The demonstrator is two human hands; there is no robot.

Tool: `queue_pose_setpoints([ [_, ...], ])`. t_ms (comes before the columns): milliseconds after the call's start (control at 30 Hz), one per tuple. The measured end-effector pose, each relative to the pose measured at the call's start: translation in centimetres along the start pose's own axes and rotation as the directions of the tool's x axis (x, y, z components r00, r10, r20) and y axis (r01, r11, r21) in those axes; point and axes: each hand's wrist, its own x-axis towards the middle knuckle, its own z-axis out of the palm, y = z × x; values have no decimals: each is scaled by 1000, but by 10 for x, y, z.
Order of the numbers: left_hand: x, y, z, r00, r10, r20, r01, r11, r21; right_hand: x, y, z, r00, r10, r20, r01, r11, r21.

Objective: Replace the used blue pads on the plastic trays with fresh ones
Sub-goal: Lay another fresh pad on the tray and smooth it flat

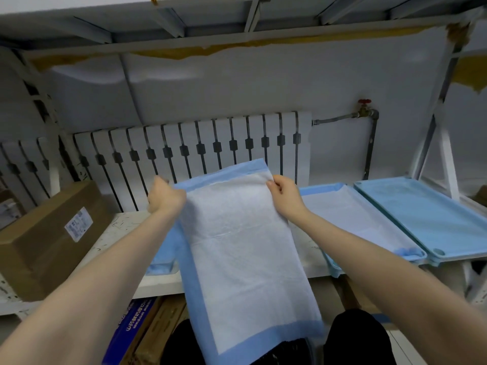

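Observation:
A pad (242,259), white with a blue border, hangs in the air in front of me, folded lengthwise, its lower end near my knees. My left hand (164,197) grips its upper left edge and my right hand (283,192) pinches its upper right edge. Behind it on the white shelf lies a blue plastic tray (160,259), mostly hidden by the pad. To the right, a second tray (411,255) holds a white-faced pad (350,214). A third tray (427,219) at far right shows a blue surface.
A brown cardboard box (44,235) with a label sits on the shelf (116,233) at left. A white radiator (200,148) and a pipe with a red valve (365,106) line the wall behind. More boxes (131,330) stand under the shelf. A shelf frame runs overhead.

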Motion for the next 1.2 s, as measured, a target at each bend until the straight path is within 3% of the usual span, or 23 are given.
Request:
queue_pose_setpoints([
  [67, -4, 11, 4, 982, 186, 5, -186, 981, 59, 1, -5, 7, 997, -52, 65, 56, 997, -57],
  [100, -8, 18, 6, 949, 304, 89, -306, 952, 6, 2, -6, 12, 992, -72, 104, 82, 992, -97],
  [200, -25, 40, 8, 706, 493, 509, -448, 867, -219, 5, -11, 25, 971, -105, 216, 152, 965, -212],
  [267, -29, 47, 9, 606, 487, 628, -471, 857, -210, 6, -14, 32, 952, -118, 282, 197, 943, -269],
  [333, -31, 48, 9, 628, 517, 582, -509, 838, -197, 5, -17, 36, 942, -124, 312, 225, 923, -313],
  [533, -27, 38, 9, 781, 506, 366, -436, 862, -259, 2, -14, 39, 929, -90, 359, 199, 939, -281],
  [733, -2, 33, -6, 926, 368, 87, -349, 920, -176, -6, 17, 29, 888, 73, 454, 144, 893, -426],
  [900, 3, 20, -11, 956, 293, -17, -293, 952, -87, -14, 60, 11, 872, 187, 453, 144, 786, -601],
  [1200, 11, 5, -22, 978, 176, -116, -181, 983, -37, -34, 111, -22, 836, 340, 431, 111, 664, -739],
])
